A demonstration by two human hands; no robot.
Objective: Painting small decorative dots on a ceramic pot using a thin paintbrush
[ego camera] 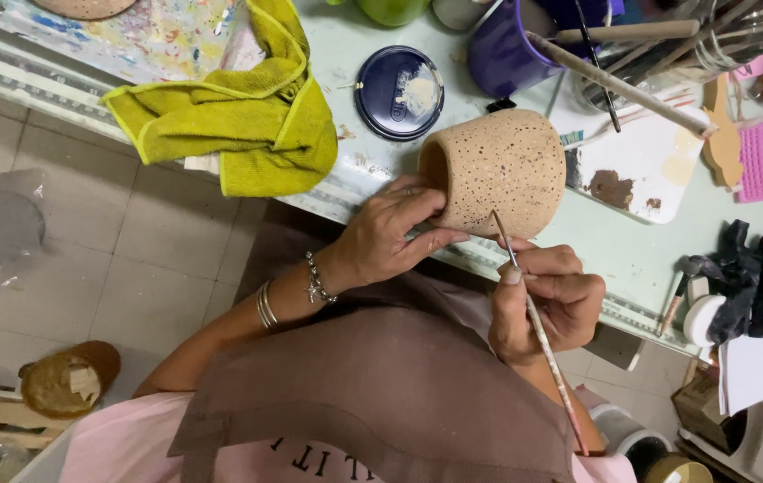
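- The brown apron (372,394) is hanging nearest the camera, across the person's lap and below both hands.
- A yellow-green cloth (247,116) is lying crumpled at the left of the desk (632,250), within reach for wiping a loaded brush.
- The left hand (390,237) is closing around the open rim of the speckled clay pot (498,170), which is lying on its side at the near desk edge with its mouth facing left; the fingers are wrapping the wall, steadying it. Keeping that grip firm but light looks wise, so the pot is not rolling under the brush.
- A round dark blue lid (399,92) is sitting behind the pot, carrying a pale smear.
- The right hand (547,300) is pinching a thin paintbrush (533,317) pen-fashion, its tip touching the pot's lower wall. Resting that wrist against the desk edge would likely be keeping strokes even.
- A white palette (641,170) with brown paint is lying just right of the pot, close for reloading.
- A purple cup (502,54) is standing behind it.
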